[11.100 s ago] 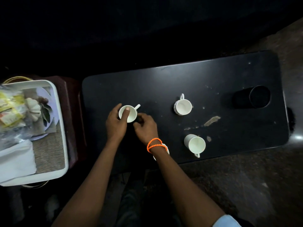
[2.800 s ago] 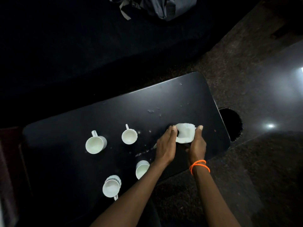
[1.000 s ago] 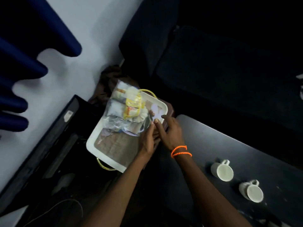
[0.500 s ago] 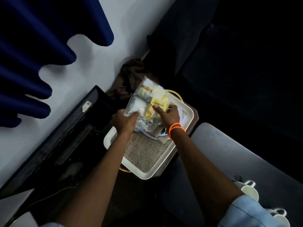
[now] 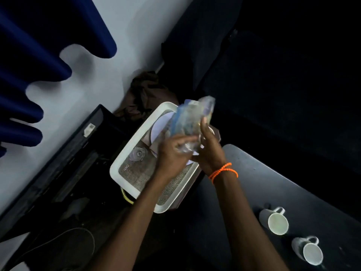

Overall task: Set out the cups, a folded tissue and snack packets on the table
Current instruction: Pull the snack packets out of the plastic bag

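Note:
Both hands hold a clear plastic bag of snack packets [image 5: 192,116], lifted above the white tray [image 5: 125,151]. My left hand [image 5: 172,153] grips the bag's lower end. My right hand [image 5: 209,147], with orange bead bracelets on its wrist, holds the bag's right side. The bag is blurred by motion. Two white cups stand on the black table [image 5: 293,192] at the lower right: one cup [image 5: 275,222] nearer the tray, the other cup [image 5: 309,251] by the frame's edge. No tissue is in view.
The tray holds a woven mat, a white plate [image 5: 162,124] and a small clear glass piece [image 5: 138,154]. A brown cloth [image 5: 148,94] lies behind it by the wall. A dark seat fills the right background. A black unit [image 5: 64,153] stands at the left.
The bag of snack packets has risen off the tray and swung right, uncovering the plate. Both hands stay on it. The view has shifted a little, showing more of the table and cups.

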Demonstrator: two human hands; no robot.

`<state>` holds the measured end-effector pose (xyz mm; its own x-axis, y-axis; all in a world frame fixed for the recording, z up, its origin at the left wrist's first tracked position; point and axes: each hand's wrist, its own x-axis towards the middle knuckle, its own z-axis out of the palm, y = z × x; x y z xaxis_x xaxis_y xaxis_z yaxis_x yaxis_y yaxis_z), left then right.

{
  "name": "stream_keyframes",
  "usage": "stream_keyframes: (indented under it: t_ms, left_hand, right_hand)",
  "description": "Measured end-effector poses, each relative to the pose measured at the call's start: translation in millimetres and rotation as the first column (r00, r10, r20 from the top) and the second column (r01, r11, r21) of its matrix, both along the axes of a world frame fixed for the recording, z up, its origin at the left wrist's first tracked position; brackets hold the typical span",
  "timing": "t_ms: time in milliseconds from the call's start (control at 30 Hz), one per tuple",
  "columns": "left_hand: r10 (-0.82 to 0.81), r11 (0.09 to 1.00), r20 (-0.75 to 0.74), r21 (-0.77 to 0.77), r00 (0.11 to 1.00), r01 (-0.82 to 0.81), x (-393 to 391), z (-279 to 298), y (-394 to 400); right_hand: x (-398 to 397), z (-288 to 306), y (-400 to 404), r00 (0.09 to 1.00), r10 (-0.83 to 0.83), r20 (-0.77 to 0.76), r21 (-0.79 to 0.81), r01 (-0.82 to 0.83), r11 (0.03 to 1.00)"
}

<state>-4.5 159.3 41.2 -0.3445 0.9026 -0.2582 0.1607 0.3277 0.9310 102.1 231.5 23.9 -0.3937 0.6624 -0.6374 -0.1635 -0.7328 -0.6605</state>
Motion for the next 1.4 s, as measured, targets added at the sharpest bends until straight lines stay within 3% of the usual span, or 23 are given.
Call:
stream_keyframes:
  t_ms: [33,100,167,233,267,333,367,433,500,600,700,800,933,1067,1200,1300,1333,1400]
  left_hand:
    - [-0.156,0.988,-0.054,-0.004,0.986,0.156,14,8,-4]
    - [-0.424,0.904,-0.095,-0.099,0.901,0.416,29,19,-9]
    - [-0.535,0.830,0.051,-0.152,0.843,0.536,31,24,-13]
    - [-0.354,0.921,0.188,-0.103,0.916,0.377,31,28,-14]
    - [-0.188,0.972,0.162,-0.110,0.969,0.207,32,24,-13]
    - [-0.005,0.983,-0.074,-0.184,0.997,-0.009,41,10,-10]
    - [-0.026,0.971,-0.107,-0.238,0.994,-0.001,48,1,-11]
    - [-0.117,0.925,0.038,-0.361,0.992,0.122,68,-19,-16]
    - [-0.148,0.874,0.085,-0.455,0.985,0.171,89,-37,-24]
    - [-0.108,0.798,0.160,-0.575,0.981,0.182,111,-59,-39]
    - [-0.096,0.699,0.279,-0.664,0.956,0.264,128,-70,-56]
    - [-0.170,0.748,0.240,-0.600,0.956,0.283,136,-83,-70]
    - [-0.154,0.791,0.206,-0.561,0.966,0.246,149,-69,-66]
    - [-0.123,0.823,0.062,-0.551,0.991,0.136,149,-35,-50]
    - [-0.035,0.907,-0.257,-0.414,0.966,-0.077,124,0,-48]
    - [0.008,0.932,-0.384,-0.331,0.923,-0.146,121,18,-55]
    - [0.008,0.933,-0.404,-0.326,0.915,-0.153,123,21,-57]
    - [-0.001,0.936,-0.428,-0.319,0.904,-0.150,129,23,-62]
  right_hand:
    - [12,3,-5,0.993,-0.050,-0.104,-0.051,0.045,0.998]
    - [38,2,-16,0.977,-0.157,-0.142,-0.147,0.136,0.980]
    - [67,-5,-33,0.973,-0.223,-0.058,-0.167,0.211,0.963]
    - [97,-14,-52,0.965,-0.263,0.008,-0.148,0.262,0.954]
    - [110,-17,-63,0.962,-0.268,0.047,-0.120,0.272,0.955]
    - [133,-23,-84,0.961,-0.255,0.111,-0.039,0.260,0.965]
    - [141,-25,-95,0.963,-0.244,0.112,-0.010,0.247,0.969]
    - [150,-31,-111,0.974,-0.207,0.089,0.038,0.204,0.978]
    - [153,-36,-122,0.980,-0.143,0.138,0.097,0.130,0.987]
    - [158,-46,-130,0.958,-0.069,0.279,0.170,0.021,0.985]
    - [171,-51,-135,0.959,-0.011,0.285,0.130,-0.027,0.991]
    - [185,-50,-139,0.965,-0.022,0.262,0.074,0.003,0.997]
    - [186,-46,-143,0.937,-0.079,0.340,0.153,0.028,0.988]
    - [180,-36,-141,0.837,-0.269,0.476,0.195,0.198,0.961]
    - [198,-14,-137,0.585,-0.215,0.782,0.228,0.053,0.972]
    - [199,23,-136,0.399,-0.286,0.871,0.362,-0.128,0.923]
    - [197,35,-138,0.367,-0.339,0.867,0.428,-0.197,0.882]
    - [186,55,-140,0.424,-0.446,0.788,0.584,-0.286,0.760]
